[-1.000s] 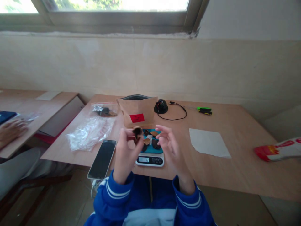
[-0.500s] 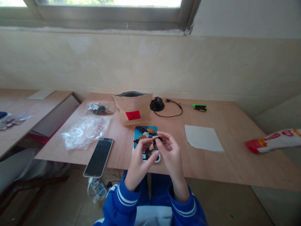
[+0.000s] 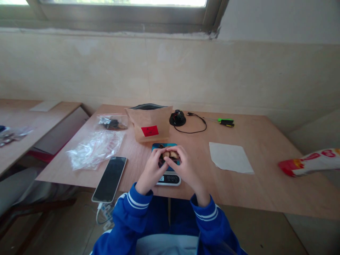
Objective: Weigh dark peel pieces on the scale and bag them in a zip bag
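Observation:
My left hand (image 3: 153, 168) and my right hand (image 3: 187, 167) meet fingertip to fingertip, cupped around several dried, curled, peel-like pieces (image 3: 173, 154), tan on one side and dark on the other. Both hands are closed on these pieces. Under them is a small digital scale (image 3: 174, 180) with a blue top and a white front panel. More dark bits show between the fingers, but I cannot tell which lie on the scale and which are held. Right behind the scale stands a brown paper bag (image 3: 152, 118) with a red label and an open top.
A phone (image 3: 109, 180) overhangs the front edge at left. Behind it lie clear plastic bags (image 3: 95, 150) and a filled bag (image 3: 113, 123). A black cabled device (image 3: 178, 117), screwdrivers (image 3: 225, 123), white paper (image 3: 230, 157) and a red-and-white packet (image 3: 310, 163) occupy the back and right.
Both hands have come down slightly and closed in around the pieces over the scale. The scale's front panel now shows more fully, and the pieces on its top are largely covered.

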Tool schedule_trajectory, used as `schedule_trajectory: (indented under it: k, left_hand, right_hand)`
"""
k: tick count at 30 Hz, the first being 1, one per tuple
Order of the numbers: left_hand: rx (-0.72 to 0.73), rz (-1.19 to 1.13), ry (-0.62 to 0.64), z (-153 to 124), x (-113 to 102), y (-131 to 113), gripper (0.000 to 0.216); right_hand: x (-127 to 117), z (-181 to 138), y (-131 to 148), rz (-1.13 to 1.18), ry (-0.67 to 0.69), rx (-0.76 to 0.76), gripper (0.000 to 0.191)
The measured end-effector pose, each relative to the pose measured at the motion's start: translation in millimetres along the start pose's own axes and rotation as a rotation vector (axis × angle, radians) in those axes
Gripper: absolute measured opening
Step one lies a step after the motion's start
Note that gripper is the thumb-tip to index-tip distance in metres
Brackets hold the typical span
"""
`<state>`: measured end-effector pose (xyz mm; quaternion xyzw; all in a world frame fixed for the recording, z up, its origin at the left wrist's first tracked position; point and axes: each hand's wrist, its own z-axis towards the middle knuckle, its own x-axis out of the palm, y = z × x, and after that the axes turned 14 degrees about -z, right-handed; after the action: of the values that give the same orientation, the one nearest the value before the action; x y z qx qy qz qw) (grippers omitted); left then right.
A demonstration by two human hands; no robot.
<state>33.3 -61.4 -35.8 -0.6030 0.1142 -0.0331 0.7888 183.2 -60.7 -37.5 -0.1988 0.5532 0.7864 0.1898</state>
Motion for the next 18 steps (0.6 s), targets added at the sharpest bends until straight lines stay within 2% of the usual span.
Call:
schedule_trajectory:
  k: [2,7,12,18]
  left_hand:
    - [-0.021,-0.069,0.048,0.3,0.8,1.1,0.038]
    - [-0.172,-0.356,0.076,0.5,5.8,5.0,0.039]
    - [-0.281,-0.596,-0.01,3.2,11.6,7.9,0.044]
    - [-0.282,-0.648,-0.083,7.4,15.7,9.3,0.045]
  right_hand:
    - [-2.9,0.8,-2.7,-0.045,-0.043,0.015,0.023]
    - [-10.4,1.1,-5.3,-0.145,-0.011,-0.034,0.02]
    - [-5.7,2.7,-9.0,-0.148,-0.087,-0.048,0.026]
    - [11.6,7.0,-15.3,-0.099,-0.199,0.007,0.027]
